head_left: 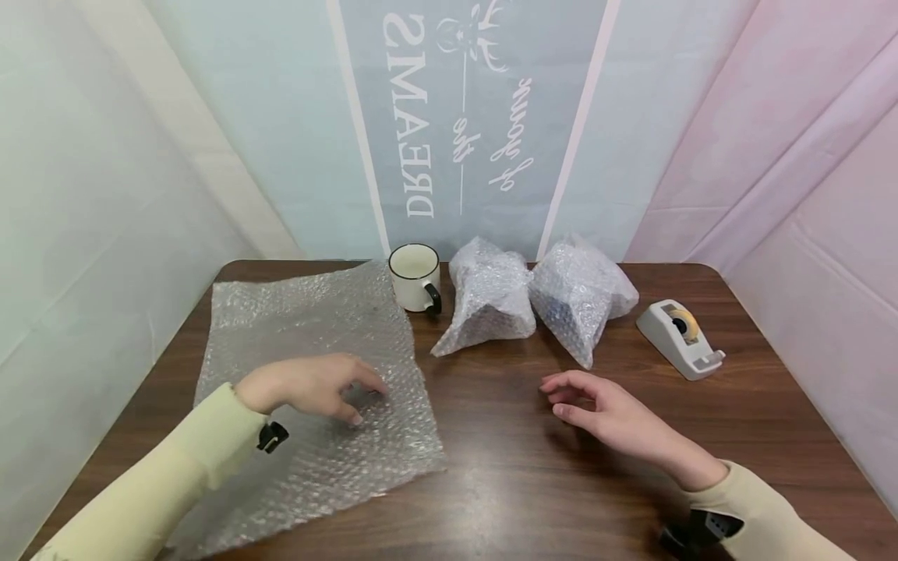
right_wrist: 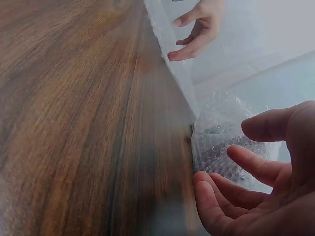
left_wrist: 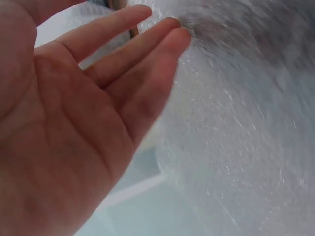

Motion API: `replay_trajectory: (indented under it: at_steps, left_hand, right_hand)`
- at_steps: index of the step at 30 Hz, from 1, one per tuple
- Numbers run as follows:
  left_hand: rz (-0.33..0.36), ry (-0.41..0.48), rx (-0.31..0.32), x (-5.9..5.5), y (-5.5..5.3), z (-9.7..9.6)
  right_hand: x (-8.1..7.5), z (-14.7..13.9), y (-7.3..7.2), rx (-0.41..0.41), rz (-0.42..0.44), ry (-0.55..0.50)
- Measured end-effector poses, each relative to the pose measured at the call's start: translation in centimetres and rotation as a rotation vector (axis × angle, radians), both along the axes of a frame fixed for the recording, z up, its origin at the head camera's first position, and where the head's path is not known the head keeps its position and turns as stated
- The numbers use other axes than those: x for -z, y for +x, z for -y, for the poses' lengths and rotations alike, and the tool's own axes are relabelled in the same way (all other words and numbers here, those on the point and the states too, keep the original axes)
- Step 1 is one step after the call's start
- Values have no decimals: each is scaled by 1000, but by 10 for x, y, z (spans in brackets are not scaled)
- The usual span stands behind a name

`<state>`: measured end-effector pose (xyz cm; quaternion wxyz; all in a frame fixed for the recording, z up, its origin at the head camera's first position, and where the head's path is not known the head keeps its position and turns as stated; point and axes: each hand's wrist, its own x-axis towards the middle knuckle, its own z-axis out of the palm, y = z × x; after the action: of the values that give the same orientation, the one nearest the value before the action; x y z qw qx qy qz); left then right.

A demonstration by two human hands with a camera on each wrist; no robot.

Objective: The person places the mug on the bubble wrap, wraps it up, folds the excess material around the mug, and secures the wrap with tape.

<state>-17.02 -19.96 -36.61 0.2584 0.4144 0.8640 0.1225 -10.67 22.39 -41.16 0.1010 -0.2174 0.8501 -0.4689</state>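
Observation:
A sheet of bubble wrap (head_left: 316,475) lies spread over the left part of the table. Above it hovers my left hand (head_left: 316,386), fingers loosely bent and nothing in them; the left wrist view shows its bare palm (left_wrist: 59,132) beside the bubble wrap. My right hand (head_left: 610,413) is over the bare wood right of the sheet, its relaxed fingers (right_wrist: 256,164) holding nothing. At the sheet's far right corner stands a white enamel mug (head_left: 412,284) with a dark rim and black handle.
Two bubble-wrapped bundles (head_left: 491,292) (head_left: 578,292) sit side by side at the back, right of the mug; their contents are unclear. Farther right is a white tape dispenser (head_left: 677,339) with a yellowish roll. A printed curtain (head_left: 477,117) hangs behind the wooden table (head_left: 505,491).

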Motion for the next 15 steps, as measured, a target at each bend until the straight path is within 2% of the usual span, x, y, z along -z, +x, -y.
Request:
replay_trajectory:
  at_steps: [5,9,12,15]
  left_hand:
    - [-5,-20,47,0,10,-16]
    - [-26,-37,66,-1,13,-27]
    - [-31,-34,82,0,14,-34]
    - [-30,-30,108,0,15,-43]
  right_hand:
    - [0,9,2,-83,-152,32]
    - [-2,22,6,-165,-302,142]
    - [-4,34,10,-223,-375,224]
    - [-4,48,16,-290,-435,256]
